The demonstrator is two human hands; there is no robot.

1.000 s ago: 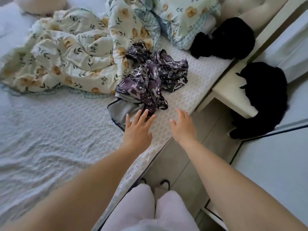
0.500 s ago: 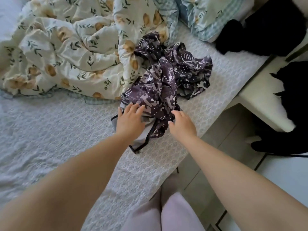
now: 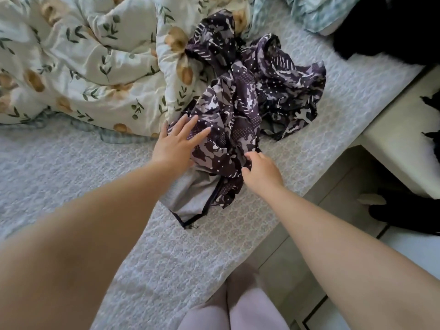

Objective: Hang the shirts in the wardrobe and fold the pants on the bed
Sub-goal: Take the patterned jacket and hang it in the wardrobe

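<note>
We look down on the bed [image 3: 71,186], its pale textured cover filling the frame from 9 o'clock to 6 o'clock. The task's thing, a crumpled dark purple patterned garment [image 3: 240,108], lies in a heap on that cover, running from the middle of the view up towards 12 o'clock, close to the bed's edge at 3 o'clock. Its far end touches the floral quilt [image 3: 83,67], which is bunched at 10 to 11 o'clock. At the heap's near end a grey mesh lining [image 3: 190,196] is turned out, edged with a dark trim.

Our left hand [image 3: 175,145] lies flat on the 9 o'clock side of the garment, fingers straight and spread, pressing the cloth and holding nothing. Our right hand [image 3: 262,172] is at the heap's 5 o'clock edge, its fingers curled in and the thumb pinching a fold of the purple cloth.

A blue-green patterned pillow [image 3: 309,10] sits at 1 o'clock, with a black fuzzy shape [image 3: 381,27] beside it at 2 o'clock. A white piece of furniture [image 3: 400,144] stands by the bed at 3 o'clock, and pale pink trouser legs [image 3: 252,313] show at 6 o'clock
</note>
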